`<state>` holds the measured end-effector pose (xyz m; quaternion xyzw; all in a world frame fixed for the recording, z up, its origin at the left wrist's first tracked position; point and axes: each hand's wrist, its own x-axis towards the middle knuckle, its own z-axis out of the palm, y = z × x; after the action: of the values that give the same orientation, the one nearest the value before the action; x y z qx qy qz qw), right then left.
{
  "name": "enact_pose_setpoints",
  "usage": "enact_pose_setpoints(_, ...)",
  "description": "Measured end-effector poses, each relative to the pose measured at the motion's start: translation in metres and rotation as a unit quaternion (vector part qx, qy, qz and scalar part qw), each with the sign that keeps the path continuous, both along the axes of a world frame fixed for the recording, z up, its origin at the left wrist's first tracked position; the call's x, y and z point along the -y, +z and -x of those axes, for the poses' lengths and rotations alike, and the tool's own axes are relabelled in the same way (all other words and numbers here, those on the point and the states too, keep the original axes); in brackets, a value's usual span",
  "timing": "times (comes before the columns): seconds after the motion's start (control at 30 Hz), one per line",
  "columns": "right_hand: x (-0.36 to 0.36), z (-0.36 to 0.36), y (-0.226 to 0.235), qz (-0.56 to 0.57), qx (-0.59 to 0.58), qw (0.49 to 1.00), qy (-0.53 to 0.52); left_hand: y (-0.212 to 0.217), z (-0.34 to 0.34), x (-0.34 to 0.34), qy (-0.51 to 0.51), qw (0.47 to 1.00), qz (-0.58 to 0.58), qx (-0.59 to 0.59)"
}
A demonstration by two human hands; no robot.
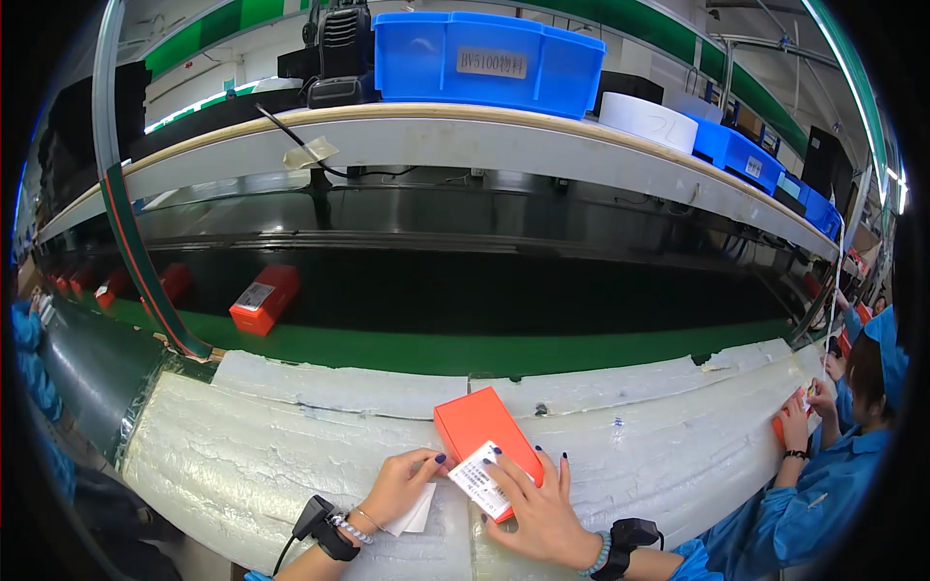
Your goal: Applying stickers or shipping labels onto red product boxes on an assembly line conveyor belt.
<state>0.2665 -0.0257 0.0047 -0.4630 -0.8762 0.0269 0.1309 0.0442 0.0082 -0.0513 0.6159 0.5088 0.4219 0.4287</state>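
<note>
Here, a white rectangular label (477, 480) is touched on a red oblong box (477, 416):
right fingers (514, 472) spread, left fingers (417, 461) curled, their hold unclear.

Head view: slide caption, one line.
Right hand spread over a white label on a red box, left hand beside it, at a bench before a green belt.

a large blue bin (489, 89) sits beside a black device (341, 53) on a long shelf (455, 130) above a dark conveyor (542, 290).
</note>
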Motion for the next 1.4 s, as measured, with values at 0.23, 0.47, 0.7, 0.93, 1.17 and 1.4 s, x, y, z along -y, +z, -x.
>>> enact_pose_setpoints(0.23, -0.013, -0.014, 0.003, 0.059, -0.025, 0.984, 0.164, 0.004, -0.002, 0.009, -0.005, 0.998, 0.053, 0.039)
enact_pose_setpoints(0.47, -0.035, -0.018, 0.003, 0.044, -0.042, 0.973, 0.224, 0.012, -0.001, 0.016, -0.057, 0.988, 0.114, 0.085)
enact_pose_setpoints(0.7, -0.054, -0.005, -0.004, 0.095, -0.171, 0.947, 0.254, 0.022, -0.005, 0.019, -0.108, 0.965, 0.122, 0.205)
enact_pose_setpoints(0.93, -0.060, 0.012, -0.007, 0.047, -0.148, 0.954, 0.255, 0.000, -0.005, 0.017, -0.099, 0.969, 0.127, 0.186)
enact_pose_setpoints(1.17, -0.067, 0.012, -0.008, 0.049, -0.135, 0.959, 0.246, 0.014, -0.002, 0.016, -0.048, 0.998, 0.037, 0.022)
enact_pose_setpoints(1.4, -0.065, 0.007, -0.006, 0.065, -0.184, 0.954, 0.227, 0.006, 0.002, 0.012, -0.120, 0.980, 0.111, 0.115)
